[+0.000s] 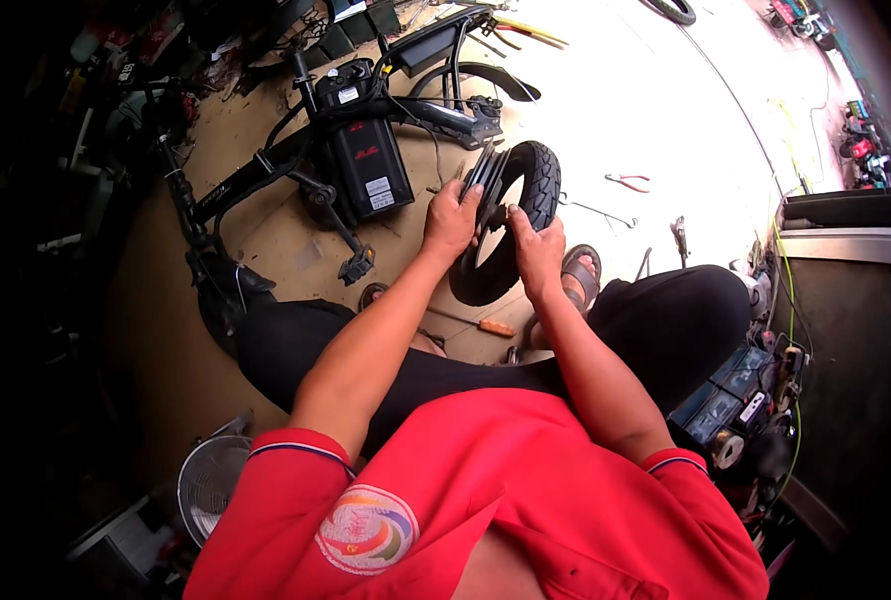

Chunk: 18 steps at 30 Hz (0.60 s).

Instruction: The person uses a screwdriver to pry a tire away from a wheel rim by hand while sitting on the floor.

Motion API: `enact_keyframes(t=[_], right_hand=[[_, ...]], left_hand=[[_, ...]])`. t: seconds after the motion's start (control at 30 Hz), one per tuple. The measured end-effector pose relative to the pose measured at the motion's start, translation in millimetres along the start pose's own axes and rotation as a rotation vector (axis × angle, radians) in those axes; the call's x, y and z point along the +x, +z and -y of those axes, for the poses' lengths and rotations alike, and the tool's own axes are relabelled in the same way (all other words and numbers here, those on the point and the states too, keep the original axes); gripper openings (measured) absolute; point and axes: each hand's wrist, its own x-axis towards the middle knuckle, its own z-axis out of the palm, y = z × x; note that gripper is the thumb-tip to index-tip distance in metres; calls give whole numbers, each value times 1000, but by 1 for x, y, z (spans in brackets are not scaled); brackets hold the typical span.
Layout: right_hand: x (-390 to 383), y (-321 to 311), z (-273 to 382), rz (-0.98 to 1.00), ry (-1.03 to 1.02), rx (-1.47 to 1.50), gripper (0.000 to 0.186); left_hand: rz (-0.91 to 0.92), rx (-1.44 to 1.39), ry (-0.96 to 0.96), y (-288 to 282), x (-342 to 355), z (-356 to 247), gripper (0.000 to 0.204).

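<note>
1. The left hand (450, 222) is closed around a metal wheel rim (488, 172), thumb on its near face.
2. The right hand (538, 250) grips the lower right side of a black treaded tyre (540, 185), thumb toward the opening.
3. Tyre and rim are held up together in front of the person, above the floor (706, 130) and between the knees; the rim overlaps the tyre's left edge, and whether they are joined I cannot tell.
4. Left of the hands, room is tighter: a black battery pack (371, 165) and bicycle frame (236, 190) stand near, a pedal (358, 265) jutting toward the left forearm.
5. Right of the tyre the space is wider, with floor running out into glare; red-handled pliers (621, 181) lie well apart from the hand, and a thin hooked rod (611, 215) nearer.
6. Below, a sandal (580, 275) sits close to the tyre's lower right edge, and an orange-handled screwdriver (496, 327) lies between the feet.
7. A dark cabinet (841, 300) edges the far right, beyond the right knee.
</note>
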Motion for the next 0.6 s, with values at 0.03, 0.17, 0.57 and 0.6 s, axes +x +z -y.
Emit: enact_keyframes(t=[0.03, 0.17, 0.57, 0.6], right_hand=[[-1, -1, -1, -5, 5, 0, 55], [-8, -5, 5, 8, 8, -35, 41], [2, -8, 11, -11, 62, 9, 46], [6, -6, 7, -22, 65, -3, 46]], left_hand=[[-33, -51, -19, 1, -2, 1, 33], [-64, -115, -41, -1, -3, -3, 33], [-131, -137, -41, 11, -9, 3, 34], [-135, -142, -25, 11, -7, 6, 34]])
